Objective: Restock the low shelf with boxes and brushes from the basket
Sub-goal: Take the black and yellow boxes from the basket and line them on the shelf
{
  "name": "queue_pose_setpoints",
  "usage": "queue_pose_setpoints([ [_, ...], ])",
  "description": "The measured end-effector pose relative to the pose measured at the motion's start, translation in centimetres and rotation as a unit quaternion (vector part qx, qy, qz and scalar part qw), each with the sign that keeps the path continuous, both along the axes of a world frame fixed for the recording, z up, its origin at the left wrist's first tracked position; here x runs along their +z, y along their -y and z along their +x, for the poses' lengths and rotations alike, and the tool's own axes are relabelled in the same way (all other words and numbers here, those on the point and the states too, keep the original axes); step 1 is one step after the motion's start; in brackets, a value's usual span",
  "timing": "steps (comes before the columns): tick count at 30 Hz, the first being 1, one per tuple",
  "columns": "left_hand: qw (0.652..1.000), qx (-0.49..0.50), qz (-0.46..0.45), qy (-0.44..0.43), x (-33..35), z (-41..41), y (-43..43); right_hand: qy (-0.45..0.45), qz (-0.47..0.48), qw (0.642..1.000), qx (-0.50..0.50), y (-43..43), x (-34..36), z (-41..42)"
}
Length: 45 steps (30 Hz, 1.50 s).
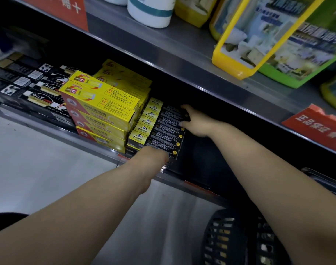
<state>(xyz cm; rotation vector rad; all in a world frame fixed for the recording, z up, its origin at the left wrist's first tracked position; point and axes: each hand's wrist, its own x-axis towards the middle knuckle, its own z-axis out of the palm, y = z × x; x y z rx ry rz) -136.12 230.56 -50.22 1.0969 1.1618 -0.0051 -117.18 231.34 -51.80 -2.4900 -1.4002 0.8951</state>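
Note:
A stack of black boxes with yellow ends (164, 129) lies on the low shelf (106, 148), right of a pile of yellow boxes (104, 104). My right hand (196, 122) grips the right end of the topmost black box, thumb above and fingers below. My left hand (155, 154) reaches to the front of the same stack at its bottom; its fingers are hidden, so its grip is unclear. A black plastic basket (232, 238) stands on the floor at the lower right, under my right forearm.
Black-and-white boxes (29, 87) fill the shelf's left part. The shelf above carries a white bottle (150, 10) and yellow and green detergent jugs (268, 35). Red price tags (314, 123) hang on the shelf edges. The dark shelf space right of the stack holds nothing visible.

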Motion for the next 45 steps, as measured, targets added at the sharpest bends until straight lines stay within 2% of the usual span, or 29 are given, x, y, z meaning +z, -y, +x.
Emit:
queue_pose_setpoints([
  [2, 0.999, 0.021, 0.034, 0.003, 0.9, -0.4, 0.5, -0.002, 0.004, 1.0, 0.012, 1.4, 2.1, -0.4],
  [4, 0.997, -0.015, 0.076, 0.004, 1.3, -0.4, 1.2, -0.018, 0.022, 0.999, 0.023, 3.5, 4.6, -0.9],
  [8, 0.983, -0.028, 0.148, 0.1, 3.5, 0.6, 3.2, -0.044, 0.082, 0.995, 0.028, 9.7, 9.9, -2.2],
  [13, 0.931, -0.18, 0.263, 0.179, 7.2, 1.2, 8.3, -0.087, 0.152, 0.984, -0.018, 19.0, 14.0, -3.1],
  [18, 0.868, -0.288, 0.328, 0.236, 9.7, 2.1, 14.7, -0.086, 0.171, 0.976, -0.101, 28.6, 15.1, -2.2],
  [22, 0.818, -0.36, 0.368, 0.255, 10.6, 4.4, 20.1, -0.087, 0.156, 0.964, -0.197, 36.0, 13.3, 0.1],
  [25, 0.799, -0.412, 0.359, 0.252, 9.8, 5.7, 23.8, -0.107, 0.141, 0.942, -0.285, 41.1, 10.4, 2.0],
  [29, 0.796, -0.45, 0.336, 0.224, 7.8, 6.7, 26.3, -0.057, 0.058, 0.936, -0.342, 45.2, 5.1, 5.0],
  [32, 0.796, -0.463, 0.329, 0.209, 6.8, 7.5, 26.8, 0.036, -0.074, 0.945, -0.316, 47.1, 0.9, 7.4],
  [34, 0.804, -0.457, 0.32, 0.206, 6.4, 8.1, 26.8, 0.059, -0.147, 0.933, -0.324, 48.1, -1.4, 8.9],
  [37, 0.812, -0.45, 0.314, 0.199, 5.9, 8.7, 26.7, 0.068, -0.203, 0.908, -0.361, 49.1, -3.9, 10.8],
  [41, 0.809, -0.457, 0.318, 0.187, 5.2, 9.3, 26.7, 0.062, -0.195, 0.888, -0.413, 48.9, -6.0, 12.8],
  [45, 0.801, -0.476, 0.32, 0.168, 4.7, 9.6, 27.0, 0.002, -0.129, 0.875, -0.467, 47.5, -8.4, 14.0],
])
